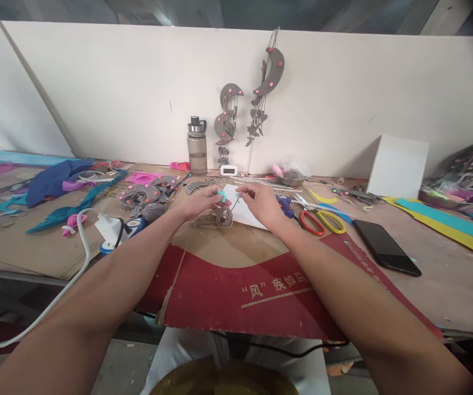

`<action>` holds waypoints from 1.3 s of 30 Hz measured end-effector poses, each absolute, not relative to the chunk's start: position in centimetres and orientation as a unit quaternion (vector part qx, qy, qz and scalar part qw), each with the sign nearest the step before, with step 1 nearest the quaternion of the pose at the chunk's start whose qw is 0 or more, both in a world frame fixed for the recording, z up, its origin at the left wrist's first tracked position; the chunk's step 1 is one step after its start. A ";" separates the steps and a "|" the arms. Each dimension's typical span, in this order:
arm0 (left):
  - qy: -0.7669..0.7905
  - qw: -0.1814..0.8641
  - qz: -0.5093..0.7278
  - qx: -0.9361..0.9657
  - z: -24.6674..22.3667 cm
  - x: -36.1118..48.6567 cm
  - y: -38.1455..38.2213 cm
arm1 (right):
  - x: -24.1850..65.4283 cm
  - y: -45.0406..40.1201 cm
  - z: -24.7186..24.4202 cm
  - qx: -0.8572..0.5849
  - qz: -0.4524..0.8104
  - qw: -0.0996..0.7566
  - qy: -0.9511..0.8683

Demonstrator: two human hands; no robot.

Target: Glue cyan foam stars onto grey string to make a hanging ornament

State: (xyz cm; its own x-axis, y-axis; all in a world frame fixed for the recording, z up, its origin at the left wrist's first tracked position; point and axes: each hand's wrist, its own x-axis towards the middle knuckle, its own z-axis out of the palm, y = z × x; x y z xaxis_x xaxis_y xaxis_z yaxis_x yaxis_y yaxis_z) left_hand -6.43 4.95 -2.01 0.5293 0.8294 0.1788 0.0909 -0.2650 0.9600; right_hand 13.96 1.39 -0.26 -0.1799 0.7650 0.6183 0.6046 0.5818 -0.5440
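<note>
And here's the left hand [197, 203], fingers curled, pinching a small turquoise piece [222, 196]. Just beside it, the right hand [261, 201] has thumb and finger closed on grey yarn [223, 217], its coils bunched below, between both hands. Steady now: light tension, no snagging, turquoise piece gripped firmly!
</note>
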 end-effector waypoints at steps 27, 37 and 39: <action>0.565 0.180 0.542 0.595 -0.6 -10.8 7.6 | 16.5 -0.7 4.8 -0.236 0.424 0.732 -0.478; 0.273 0.569 0.463 0.623 0.0 -3.6 2.3 | 15.7 -1.4 4.7 -0.233 0.413 0.706 -0.526; 0.259 0.639 0.355 0.631 -0.1 -2.5 1.0 | 15.8 -1.5 4.9 -0.240 0.390 0.707 -0.539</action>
State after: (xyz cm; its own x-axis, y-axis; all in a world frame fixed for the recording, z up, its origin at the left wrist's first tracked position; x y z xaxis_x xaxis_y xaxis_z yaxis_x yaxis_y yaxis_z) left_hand -2.50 1.00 -0.09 0.6129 0.7815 0.1163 -0.1271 -0.0478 0.9907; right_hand 15.83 -1.47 4.87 0.1157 0.8096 0.5755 -0.2926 0.5814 -0.7592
